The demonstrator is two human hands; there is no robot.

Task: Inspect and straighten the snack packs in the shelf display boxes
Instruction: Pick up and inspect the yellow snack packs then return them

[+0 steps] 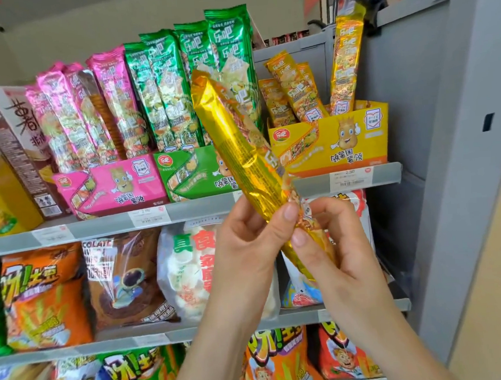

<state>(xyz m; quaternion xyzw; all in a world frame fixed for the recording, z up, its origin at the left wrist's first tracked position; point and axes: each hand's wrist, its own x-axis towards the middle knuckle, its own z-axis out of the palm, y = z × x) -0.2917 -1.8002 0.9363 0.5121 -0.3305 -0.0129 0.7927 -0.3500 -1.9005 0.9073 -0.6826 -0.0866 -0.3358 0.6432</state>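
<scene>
- yellow pack [240, 148]: glossy gold foil film, creased
- green packs [169, 91], pink packs [70, 120]: shiny metallised plastic film
- yellow display box [344, 143]: printed cardboard, smooth, slight sheen
- shelf rail [96, 224]: matt grey, looks like painted metal
- price label [148, 216]: matt paper

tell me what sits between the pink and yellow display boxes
In the head view, the green display box, filled with green snack packs, sits between them; the held yellow snack pack covers its right end.
</scene>
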